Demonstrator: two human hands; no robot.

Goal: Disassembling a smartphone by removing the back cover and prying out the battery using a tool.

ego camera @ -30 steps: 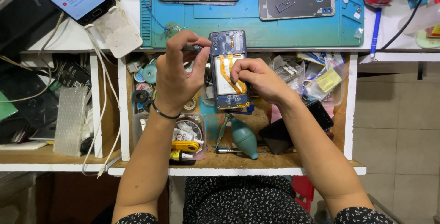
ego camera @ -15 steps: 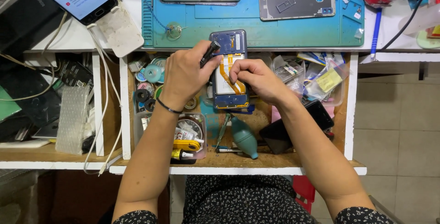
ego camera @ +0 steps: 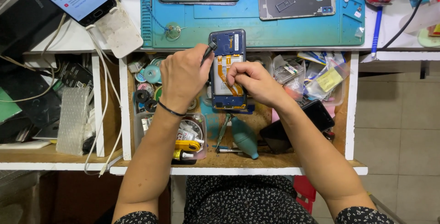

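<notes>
Blue opened phone point(ego camera: 228, 70) is lying over the open drawer point(ego camera: 352, 109), just below the worktop's teal mat point(ego camera: 256, 24). Left hand point(ego camera: 183, 77) is gripping a dark tool point(ego camera: 208, 52) at the phone's top edge. Right hand point(ego camera: 252, 81) is pinching the orange ribbon cable point(ego camera: 225, 70) inside it.
</notes>
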